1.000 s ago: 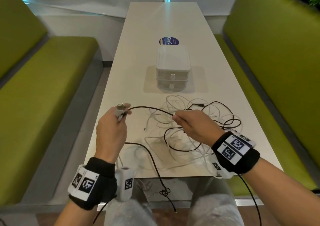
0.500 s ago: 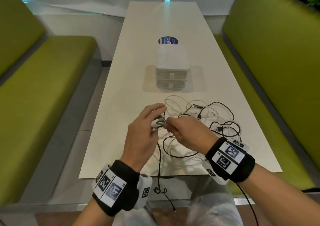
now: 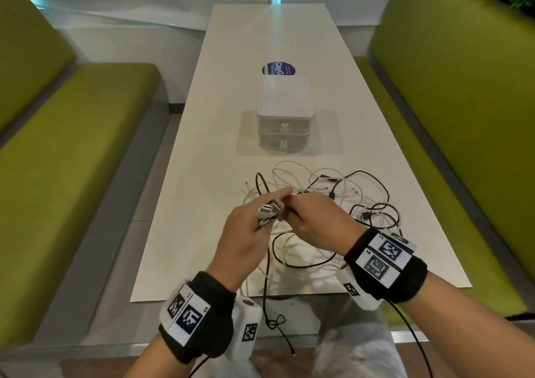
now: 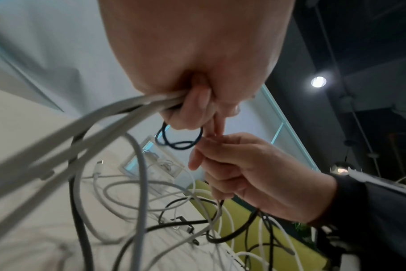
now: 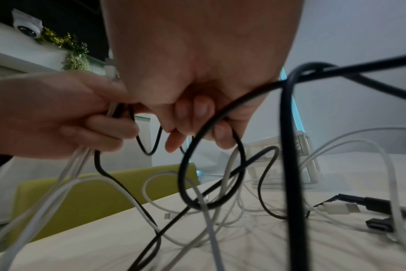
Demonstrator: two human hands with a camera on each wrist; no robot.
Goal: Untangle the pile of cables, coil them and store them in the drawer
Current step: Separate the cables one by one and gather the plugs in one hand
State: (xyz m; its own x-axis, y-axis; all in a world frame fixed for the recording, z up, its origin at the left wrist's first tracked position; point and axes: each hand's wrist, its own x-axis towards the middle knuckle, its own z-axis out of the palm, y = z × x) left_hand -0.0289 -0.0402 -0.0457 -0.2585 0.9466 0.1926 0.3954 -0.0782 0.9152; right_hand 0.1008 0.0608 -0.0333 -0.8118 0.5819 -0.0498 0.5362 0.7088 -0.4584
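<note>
Hands have closed in from a spread: left hand [image 3: 246,233] now grips a bundle of white plug ends [image 3: 269,210], right hand [image 3: 318,221] pinches the black cable [image 5: 211,139] against it. Looks like coiling has started. Cable pile [image 3: 333,204] lies just beyond the right hand, shut drawer unit [image 3: 285,117] farther ahead. White table [image 3: 202,204], green benches [image 3: 72,160] on both sides.

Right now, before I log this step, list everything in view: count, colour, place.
White rectangular table: one, centre, between the benches.
Green padded benches: two, one on each side of the table.
White plastic two-drawer box: one, mid-table, both drawers closed.
Blue round sticker: one, on the table beyond the box.
Tangled cable pile: white and black cables, count unclear, near end of the table.
Black cable end: one, hangs off the near table edge.
Left hand: grips a bundle of white and black cables with plugs.
Right hand: holds a black cable beside the left hand.
</note>
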